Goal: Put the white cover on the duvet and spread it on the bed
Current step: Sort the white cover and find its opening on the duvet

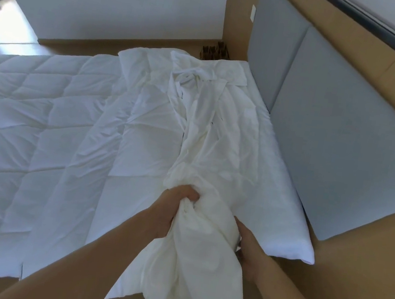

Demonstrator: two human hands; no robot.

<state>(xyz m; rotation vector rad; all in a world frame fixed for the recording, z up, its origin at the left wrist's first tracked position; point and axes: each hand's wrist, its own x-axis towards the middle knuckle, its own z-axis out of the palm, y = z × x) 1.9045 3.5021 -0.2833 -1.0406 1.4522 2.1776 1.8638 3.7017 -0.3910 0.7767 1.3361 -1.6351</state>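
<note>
1. Bunched into a thick rope, the white cover (191, 261) hangs nearest you, its loose end drooping between your forearms off the near edge of the bed (289, 241)
2. Your left hand (173, 211) is clenched on the top of that bundle, with the fingers dug into the folds. Your right hand (247, 246) clasps its right side, thumb against the cloth, the fingers mostly hidden behind it
3. From your grip the cover runs away from you as a crumpled strip along the head end of the bed, beside the grey padded headboard (341, 155), to a rumpled heap near the far edge
4. Under it the quilted duvet (31, 127) lies flat and bare, spread towards the foot of the bed on your left, with a few creases across it
5. Judged from this, you are early on: the duvet is laid out and the cover is in hand, but none of the duvet looks to be inside it
6. Left for you to do: find the opening, feed the duvet in, work the corners home, shake it flat and spread it over the bed
</note>
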